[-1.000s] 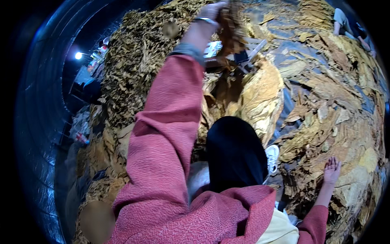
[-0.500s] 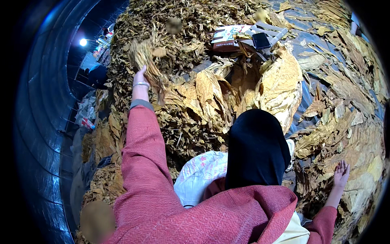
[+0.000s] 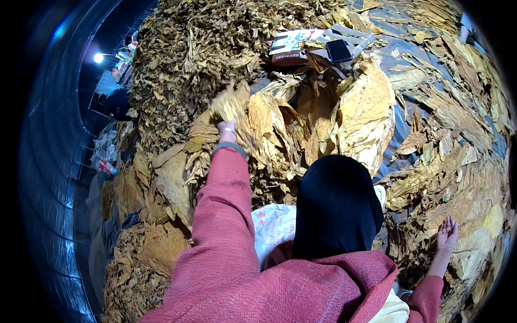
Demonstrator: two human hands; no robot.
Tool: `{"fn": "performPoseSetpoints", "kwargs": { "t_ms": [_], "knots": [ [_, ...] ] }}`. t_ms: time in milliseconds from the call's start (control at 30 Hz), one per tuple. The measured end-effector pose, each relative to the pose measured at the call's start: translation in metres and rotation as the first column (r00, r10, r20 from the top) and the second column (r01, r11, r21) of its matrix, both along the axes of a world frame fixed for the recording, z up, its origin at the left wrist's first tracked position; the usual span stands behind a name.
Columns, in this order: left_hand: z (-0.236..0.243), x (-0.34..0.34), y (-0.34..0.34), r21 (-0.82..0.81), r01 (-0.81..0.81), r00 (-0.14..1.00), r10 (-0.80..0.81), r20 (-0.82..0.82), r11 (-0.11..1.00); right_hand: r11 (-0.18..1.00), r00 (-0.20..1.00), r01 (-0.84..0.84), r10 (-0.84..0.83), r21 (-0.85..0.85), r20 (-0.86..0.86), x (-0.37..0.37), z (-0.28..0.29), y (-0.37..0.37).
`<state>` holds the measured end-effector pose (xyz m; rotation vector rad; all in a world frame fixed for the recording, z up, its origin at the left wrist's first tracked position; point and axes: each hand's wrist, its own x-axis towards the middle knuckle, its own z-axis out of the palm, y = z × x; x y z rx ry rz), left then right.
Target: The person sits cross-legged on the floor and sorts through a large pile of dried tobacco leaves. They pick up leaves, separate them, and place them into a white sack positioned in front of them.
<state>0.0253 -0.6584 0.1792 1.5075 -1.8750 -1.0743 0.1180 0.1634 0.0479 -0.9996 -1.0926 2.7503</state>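
Observation:
My left hand (image 3: 227, 132) is closed around the stem end of a bunch of dried tobacco leaves (image 3: 232, 105), which is smeared by motion. The bunch is over the front edge of a tall heap of stacked leaf bunches (image 3: 188, 64), just left of some broad yellow-brown leaves (image 3: 266, 121). Out at the right, my right hand (image 3: 447, 234) has its palm up and fingers stretched, with nothing in it. It is over loose flat leaves (image 3: 471, 226); whether it touches them I cannot tell.
A dark phone (image 3: 338, 51) rests by a printed white and brown package (image 3: 293, 47) beyond the large leaves. A white printed sack (image 3: 274, 223) lies beside my dark-covered knee (image 3: 336, 204). Dark sheeting (image 3: 48, 177) curves up at the left, near a bright lamp (image 3: 98, 57).
My left hand has moved right and nearer to me with the leaf bunch. My right hand stays open at about the same place. The view has shifted slightly.

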Motion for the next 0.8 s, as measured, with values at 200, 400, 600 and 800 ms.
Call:
{"fn": "performPoseSetpoints", "kwargs": {
  "t_ms": [200,400,600,800],
  "knots": [
    [-0.029,0.054,0.001,-0.22,0.081,0.831,0.056,0.553,0.972,1.0,0.998,-0.004,0.005,-0.015,0.062,0.005,-0.002,-0.029],
    [-0.001,0.024,-0.024,-0.394,0.296,0.765,0.031,0.644,0.87,0.989,0.998,0.004,-0.014,-0.148,-0.067,0.004,-0.018,-0.026],
    [-0.019,-0.006,0.036,-0.368,0.624,0.608,-0.133,0.782,0.69,0.996,0.994,0.091,-0.091,0.003,0.053,-0.007,0.023,-0.049],
    [0.12,-0.155,0.097,-0.503,0.845,0.447,-0.754,0.481,0.18,0.981,0.979,0.078,-0.109,0.179,0.172,0.003,0.027,-0.047]
  ]
}}
